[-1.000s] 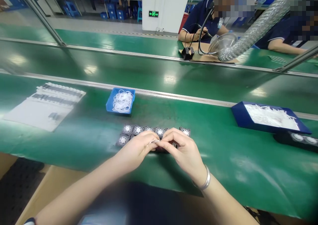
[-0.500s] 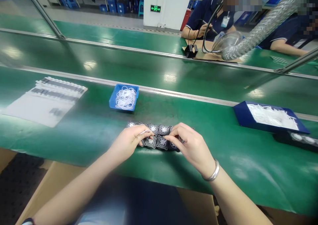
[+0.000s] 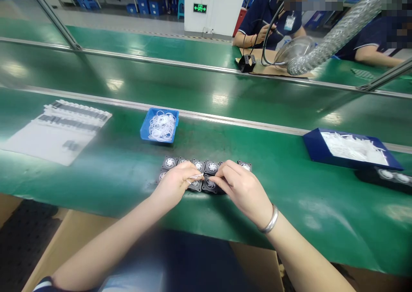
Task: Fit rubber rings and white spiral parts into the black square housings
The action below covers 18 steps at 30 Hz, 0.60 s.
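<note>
Left of the bin (image 3: pixel 145 128) lies a sheet (image 3: pixel 45 144). Nearer than the bin and right, the left hand (image 3: pixel 175 180) pinches white strands (image 3: pixel 195 177) over fans (image 3: pixel 212 167) in two rows; the right hand (image 3: pixel 243 184) bends over them, its grip unclear. Well right of the bin: a tray (image 3: pixel 313 148).

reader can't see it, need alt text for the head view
A person's left hand holds something thin and white beside the right hand, both over black units with white swirls on a green bench. Beyond sits a blue bin of white rings; a navy bin is at right.
</note>
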Motion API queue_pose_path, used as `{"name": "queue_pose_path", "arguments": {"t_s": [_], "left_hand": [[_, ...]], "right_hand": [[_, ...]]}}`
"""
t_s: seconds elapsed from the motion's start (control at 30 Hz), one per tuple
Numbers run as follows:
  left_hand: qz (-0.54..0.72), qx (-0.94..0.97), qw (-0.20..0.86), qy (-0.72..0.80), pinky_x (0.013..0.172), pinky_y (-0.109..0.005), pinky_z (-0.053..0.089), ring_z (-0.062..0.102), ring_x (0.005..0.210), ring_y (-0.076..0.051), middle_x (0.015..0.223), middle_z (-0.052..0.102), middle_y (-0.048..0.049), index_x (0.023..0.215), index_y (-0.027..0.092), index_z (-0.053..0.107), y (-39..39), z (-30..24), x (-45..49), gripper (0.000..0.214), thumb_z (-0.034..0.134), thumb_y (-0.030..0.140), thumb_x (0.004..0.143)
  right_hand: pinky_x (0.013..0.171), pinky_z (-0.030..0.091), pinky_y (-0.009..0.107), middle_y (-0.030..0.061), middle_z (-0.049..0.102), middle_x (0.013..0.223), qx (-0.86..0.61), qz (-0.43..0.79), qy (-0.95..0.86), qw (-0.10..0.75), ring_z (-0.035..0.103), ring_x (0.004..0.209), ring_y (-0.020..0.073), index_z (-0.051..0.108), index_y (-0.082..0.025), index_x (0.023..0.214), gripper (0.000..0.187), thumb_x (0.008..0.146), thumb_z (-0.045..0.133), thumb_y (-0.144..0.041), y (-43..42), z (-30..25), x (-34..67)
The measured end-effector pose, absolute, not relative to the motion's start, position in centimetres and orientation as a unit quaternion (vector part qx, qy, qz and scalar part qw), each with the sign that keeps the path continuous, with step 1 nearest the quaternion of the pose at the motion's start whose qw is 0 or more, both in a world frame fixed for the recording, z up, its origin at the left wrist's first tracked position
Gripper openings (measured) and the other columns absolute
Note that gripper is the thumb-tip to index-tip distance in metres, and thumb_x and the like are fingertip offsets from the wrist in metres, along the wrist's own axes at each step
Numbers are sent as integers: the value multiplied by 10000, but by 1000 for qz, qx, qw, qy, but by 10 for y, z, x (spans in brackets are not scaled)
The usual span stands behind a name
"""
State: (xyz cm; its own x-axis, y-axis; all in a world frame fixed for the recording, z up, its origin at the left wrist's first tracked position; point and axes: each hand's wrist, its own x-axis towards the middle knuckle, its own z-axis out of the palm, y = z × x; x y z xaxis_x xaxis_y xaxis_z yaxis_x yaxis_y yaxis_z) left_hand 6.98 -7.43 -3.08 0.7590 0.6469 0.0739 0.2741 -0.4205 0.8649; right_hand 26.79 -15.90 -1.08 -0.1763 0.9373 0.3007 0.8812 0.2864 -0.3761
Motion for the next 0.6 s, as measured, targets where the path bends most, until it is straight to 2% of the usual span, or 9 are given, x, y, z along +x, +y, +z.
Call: {"name": "queue_pose_path", "arguments": {"t_s": [0.2, 0.6], "left_hand": [[223, 814, 451, 289, 738, -266, 462, 562, 821, -168, 894, 636, -58, 903, 177, 717, -75, -31, 69, 282, 440, 166, 957], [238, 796, 460, 312, 725, -254, 476, 582, 789, -152, 918, 642, -55, 960, 182, 726, -74, -36, 69, 277, 454, 225, 983]], "right_hand": [[649, 452, 301, 45, 572, 784, -592, 50, -771, 230, 547, 707, 168, 538, -189, 778, 224, 978, 514, -287, -158, -12, 267], [643, 451, 292, 43, 563, 782, -598, 59, -767, 228, 543, 698, 160, 519, -191, 773, 224, 979, 513, -279, -158, -14, 267]]}}
